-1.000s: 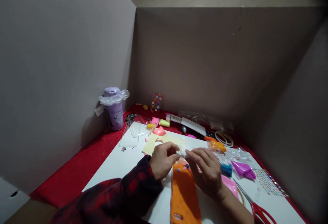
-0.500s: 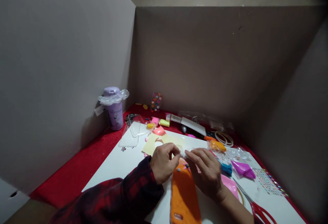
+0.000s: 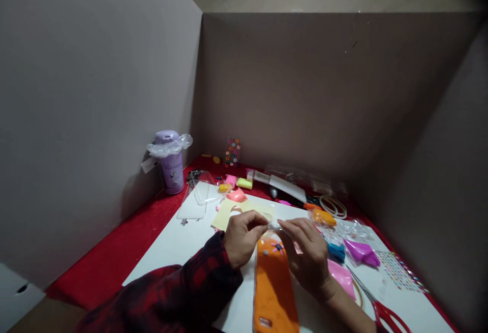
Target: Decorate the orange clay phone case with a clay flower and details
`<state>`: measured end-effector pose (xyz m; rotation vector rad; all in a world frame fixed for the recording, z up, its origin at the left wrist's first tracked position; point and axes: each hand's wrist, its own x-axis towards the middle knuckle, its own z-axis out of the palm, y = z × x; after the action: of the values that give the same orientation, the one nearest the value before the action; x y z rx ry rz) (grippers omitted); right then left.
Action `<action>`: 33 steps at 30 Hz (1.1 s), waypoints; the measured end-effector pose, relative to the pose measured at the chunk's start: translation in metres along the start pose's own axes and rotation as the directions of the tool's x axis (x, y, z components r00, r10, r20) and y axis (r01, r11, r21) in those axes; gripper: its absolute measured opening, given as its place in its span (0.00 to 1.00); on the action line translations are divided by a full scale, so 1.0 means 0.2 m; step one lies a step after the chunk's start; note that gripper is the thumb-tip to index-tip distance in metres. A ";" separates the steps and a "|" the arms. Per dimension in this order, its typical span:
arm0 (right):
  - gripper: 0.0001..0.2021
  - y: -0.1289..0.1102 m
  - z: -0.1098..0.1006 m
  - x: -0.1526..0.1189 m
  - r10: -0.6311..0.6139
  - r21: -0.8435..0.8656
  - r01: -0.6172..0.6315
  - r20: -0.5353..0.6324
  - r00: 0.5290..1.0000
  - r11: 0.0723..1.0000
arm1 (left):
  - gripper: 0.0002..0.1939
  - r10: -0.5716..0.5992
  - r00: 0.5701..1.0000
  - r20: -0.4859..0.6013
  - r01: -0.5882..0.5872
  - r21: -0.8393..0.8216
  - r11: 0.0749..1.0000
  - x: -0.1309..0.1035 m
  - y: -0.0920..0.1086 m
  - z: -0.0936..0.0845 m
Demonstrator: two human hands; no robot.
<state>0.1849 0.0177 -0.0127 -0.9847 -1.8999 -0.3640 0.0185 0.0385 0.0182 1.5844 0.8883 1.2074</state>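
Between the fingertips of both hands is a small white lump [image 3: 273, 225], partly hidden, with what looks like clear wrap. My left hand [image 3: 244, 236] pinches its left side with thumb and forefinger. My right hand [image 3: 308, 254] pinches it from the right, fingers together. Below them lies an orange phone case [image 3: 275, 292] with a small pink flower with a dark centre [image 3: 278, 247] and a grey-blue dot near its top. A pale yellow paper [image 3: 221, 216] lies behind my left hand.
Red-handled scissors [image 3: 381, 310] lie at the right, near a purple packet [image 3: 361, 252], a blue packet [image 3: 335, 251] and gem stickers [image 3: 398, 270]. Clear cases [image 3: 192, 211] and a lilac bottle [image 3: 172, 170] stand or lie left. Walls [image 3: 305, 94] enclose the table.
Both hands have shifted slightly, their pinched fingers still together. More of the white lump and the pink flower on the orange case shows now.
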 end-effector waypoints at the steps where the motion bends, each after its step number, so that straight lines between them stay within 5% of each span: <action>1: 0.12 0.01 0.00 0.00 0.009 -0.001 -0.009 -0.005 1.000 1.000 | 0.04 -0.046 0.999 0.012 0.047 -0.080 0.996 0.01 0.00 0.00; 5: 0.12 0.01 0.00 -0.01 0.018 -0.009 -0.019 -0.005 1.000 1.000 | 0.08 -0.201 0.980 0.012 0.197 -0.258 0.946 0.03 0.00 0.00; 11: 0.10 0.01 0.01 -0.01 0.014 -0.046 -0.013 0.009 1.000 0.999 | 0.04 -0.059 0.993 -0.107 0.044 -0.137 0.990 0.01 -0.01 0.01; 17: 0.08 0.06 -0.01 -0.01 0.041 -0.139 -0.040 0.003 0.999 0.990 | 0.08 -0.122 0.967 -0.223 0.071 -0.224 0.972 0.03 0.02 -0.05; 26: 0.09 0.20 -0.04 0.06 0.075 -0.264 -0.077 -0.017 0.997 0.961 | 0.10 -0.209 0.960 -0.187 0.139 -0.329 0.934 0.05 0.00 -0.03; 33: 0.10 0.22 0.01 0.07 0.079 -0.297 -0.037 0.130 0.988 0.954 | 0.08 -0.232 0.957 -0.173 0.174 -0.297 0.939 0.04 -0.01 -0.02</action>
<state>0.2150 0.0533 -0.0090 -1.2901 -1.9737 -0.5682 0.0166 0.0482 0.0186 1.1273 0.9420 1.2987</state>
